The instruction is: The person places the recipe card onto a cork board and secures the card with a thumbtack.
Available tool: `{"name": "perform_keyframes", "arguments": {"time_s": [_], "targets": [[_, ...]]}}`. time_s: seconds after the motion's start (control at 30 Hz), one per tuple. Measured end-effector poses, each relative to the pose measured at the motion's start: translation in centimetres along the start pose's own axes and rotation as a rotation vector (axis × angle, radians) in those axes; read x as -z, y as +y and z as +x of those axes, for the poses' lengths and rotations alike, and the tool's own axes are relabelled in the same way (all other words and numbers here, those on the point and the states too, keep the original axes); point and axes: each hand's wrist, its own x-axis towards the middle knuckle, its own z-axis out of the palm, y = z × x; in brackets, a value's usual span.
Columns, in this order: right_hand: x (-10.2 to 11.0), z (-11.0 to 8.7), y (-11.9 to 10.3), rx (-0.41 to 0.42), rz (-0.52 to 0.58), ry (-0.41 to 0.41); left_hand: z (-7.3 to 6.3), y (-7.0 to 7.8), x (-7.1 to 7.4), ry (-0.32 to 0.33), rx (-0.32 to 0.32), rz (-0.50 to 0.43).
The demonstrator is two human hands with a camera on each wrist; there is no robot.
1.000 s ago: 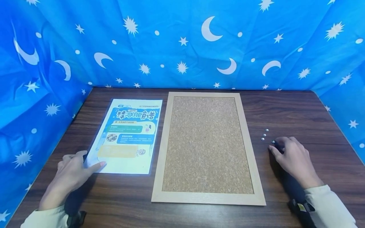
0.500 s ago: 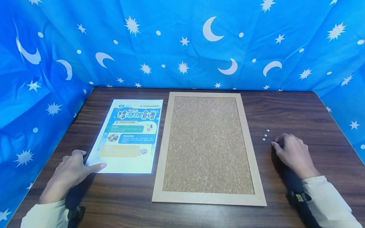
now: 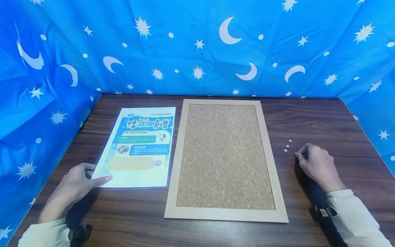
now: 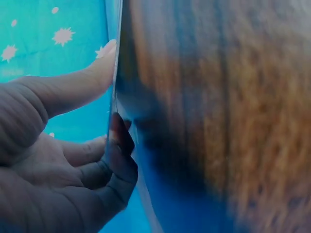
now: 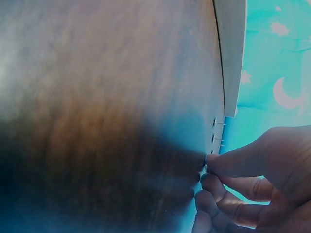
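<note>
In the head view my left hand holds the lower left corner of a printed sheet, its thumb on top and its fingers beneath. The left wrist view shows the sheet edge-on between thumb and curled fingers. At the right my right hand is low over the table, thumb and forefinger pinched together at a thumbtack that they mostly hide. Just beyond those fingertips lie silver thumbtacks, pins up in the right wrist view.
A cork board with a pale wooden frame lies flat between the hands, the sheet at its left and the tacks at its right. Dark wood table surrounds them. A blue star-and-moon cloth hangs behind and at both sides.
The fourth thumbtack, seen beside my right fingertips a second ago, is now hidden in the pinch. My left hand has shifted slightly left, and the sheet's lower edge has risen a little.
</note>
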Motion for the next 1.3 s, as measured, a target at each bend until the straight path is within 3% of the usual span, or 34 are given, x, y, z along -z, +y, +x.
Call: {"name": "perform_keyframes", "arguments": {"time_s": [0.23,0.43,0.6,0.87,1.1,1.3], "targets": [[0.4,-0.1,-0.2,-0.031,0.028,-0.037,-0.6,-0.4,0.5,0.077,-0.043,-0.115],[0.6,-0.2,-0.5,-0.041,0.045,-0.039,-1.1,-0.3,0.5,0.100,-0.138,-0.310],[0.7,-0.3,-0.6,-0.032,0.050,-0.024,-1.6,-0.5,0.7,0.126,-0.178,-0.412],[0.8,-0.6,-0.6,-0.048,0.056,-0.013,-2.1,-0.7,1.6,0.185,-0.098,-0.467],[0.9,-0.7,-0.7,-0.059,0.071,0.000,-2.5,-0.6,1.7,0.199,-0.113,-0.560],[0.9,-0.7,-1.1,-0.063,0.089,-0.006,-2.8,1.0,1.0,0.172,-0.171,-0.612]]}}
